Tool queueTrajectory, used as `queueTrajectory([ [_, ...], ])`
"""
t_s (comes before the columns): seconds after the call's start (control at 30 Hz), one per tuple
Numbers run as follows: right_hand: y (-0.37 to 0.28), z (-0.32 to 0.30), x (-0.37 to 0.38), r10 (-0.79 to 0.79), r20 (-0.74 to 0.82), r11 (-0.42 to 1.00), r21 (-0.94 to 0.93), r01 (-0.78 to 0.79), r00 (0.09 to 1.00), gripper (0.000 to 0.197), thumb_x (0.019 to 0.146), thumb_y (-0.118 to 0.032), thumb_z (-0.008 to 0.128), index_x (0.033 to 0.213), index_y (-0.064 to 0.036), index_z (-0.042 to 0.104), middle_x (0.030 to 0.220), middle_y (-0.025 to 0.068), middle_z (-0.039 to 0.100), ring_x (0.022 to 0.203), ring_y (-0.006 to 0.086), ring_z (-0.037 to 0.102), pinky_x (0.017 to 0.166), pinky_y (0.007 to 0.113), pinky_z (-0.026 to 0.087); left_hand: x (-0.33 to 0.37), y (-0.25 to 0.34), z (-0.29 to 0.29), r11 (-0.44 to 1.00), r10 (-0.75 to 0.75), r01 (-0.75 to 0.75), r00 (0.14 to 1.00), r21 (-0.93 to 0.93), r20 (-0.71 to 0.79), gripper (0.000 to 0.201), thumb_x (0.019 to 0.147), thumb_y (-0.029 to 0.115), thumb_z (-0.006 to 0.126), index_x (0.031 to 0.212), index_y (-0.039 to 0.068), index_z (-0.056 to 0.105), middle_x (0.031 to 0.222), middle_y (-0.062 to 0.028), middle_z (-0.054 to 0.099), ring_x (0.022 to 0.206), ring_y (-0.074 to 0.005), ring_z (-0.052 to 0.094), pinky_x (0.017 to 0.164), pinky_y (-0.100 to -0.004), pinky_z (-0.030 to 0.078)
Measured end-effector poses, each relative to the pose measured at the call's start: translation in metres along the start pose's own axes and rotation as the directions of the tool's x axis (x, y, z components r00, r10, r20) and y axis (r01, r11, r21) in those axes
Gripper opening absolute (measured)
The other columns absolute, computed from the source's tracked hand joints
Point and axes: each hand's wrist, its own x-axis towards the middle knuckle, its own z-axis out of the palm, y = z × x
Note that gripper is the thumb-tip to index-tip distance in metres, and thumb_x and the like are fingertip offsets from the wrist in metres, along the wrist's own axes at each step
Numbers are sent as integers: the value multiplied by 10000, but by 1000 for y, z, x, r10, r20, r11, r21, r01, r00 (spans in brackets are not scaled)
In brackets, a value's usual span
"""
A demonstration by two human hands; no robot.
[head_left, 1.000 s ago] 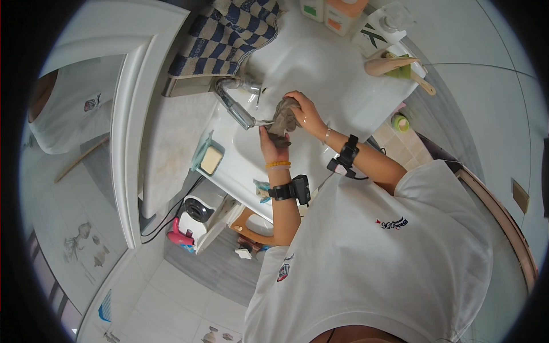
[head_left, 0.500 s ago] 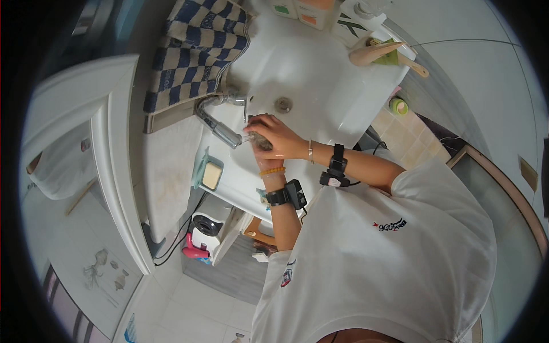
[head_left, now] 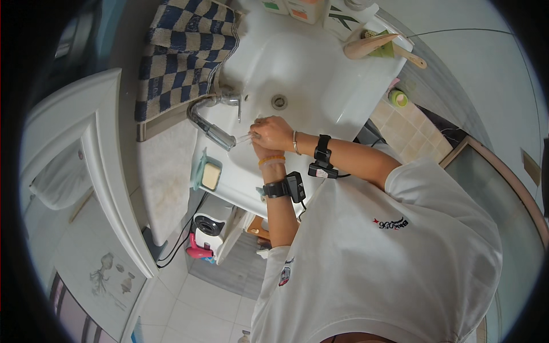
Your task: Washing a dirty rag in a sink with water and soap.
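Observation:
Over the white sink point(head_left: 320, 86), water runs from the chrome faucet point(head_left: 219, 136) onto my hands. My right hand point(head_left: 273, 132) is closed, its fingers curled over my left hand point(head_left: 261, 151). What lies inside the right hand's grip, if anything, is hidden. Most of the left hand is covered and its fingers do not show. An orange beaded bracelet point(head_left: 271, 160) circles my left wrist, a silver bangle point(head_left: 295, 143) my right. Both forearms wear black strapped devices.
A checked towel point(head_left: 189, 51) hangs left of the faucet. A soap bar point(head_left: 211, 176) sits in a teal dish on the sink edge. Bottles point(head_left: 346, 20) and a wooden-handled brush point(head_left: 414, 59) stand at the far right. Below the sink hangs a pink hair dryer point(head_left: 198, 250).
The right hand has closed further over the left, hiding a greyish patch that showed between them. Both hands have shifted slightly against the faucet, and the whole view has moved a little.

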Motion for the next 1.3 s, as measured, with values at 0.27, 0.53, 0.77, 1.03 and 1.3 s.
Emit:
queueTrajectory([
  [0.27,11,-21,-20,72,48,989,124,-77,996,259,702,-265,586,836,-51,534,829,111,540,791,275,526,688,353,430,-30,-1,-31,-510,-24,230,959,-829,281,337,835,384,429,1062,135,457,1073,-37,496,985,-187,470,815,-371,383],
  [0.53,53,-68,-48,14,123,981,193,-38,992,404,598,-90,678,957,-87,491,958,93,496,935,297,451,810,368,380,-74,-27,-59,-889,-158,33,914,-456,374,316,822,353,497,1009,100,510,956,-12,554,856,-150,513,813,-320,347],
  [0.77,68,-105,-40,115,224,986,-144,-84,968,408,599,52,516,969,-120,504,1009,85,504,995,296,435,823,393,372,-84,-33,-56,-849,-283,-154,941,-505,188,270,835,265,509,952,22,532,894,-32,570,802,-126,533,688,-243,408],
  [1.03,-11,-97,-62,-261,180,956,-87,279,948,353,645,-20,566,988,-43,485,1046,157,457,1015,309,432,873,374,360,-104,-40,-101,-991,-123,-122,992,-52,3,257,880,166,403,1108,49,407,919,-56,547,661,-126,549,482,-202,448],
  [1.3,-20,-53,-62,44,-24,985,168,-39,999,296,668,-48,550,957,-13,493,806,132,524,712,222,507,646,295,424,-103,-30,-87,-975,-123,-100,986,200,-108,270,860,140,416,1102,19,410,1041,-125,515,761,-209,582,593,-234,526],
])
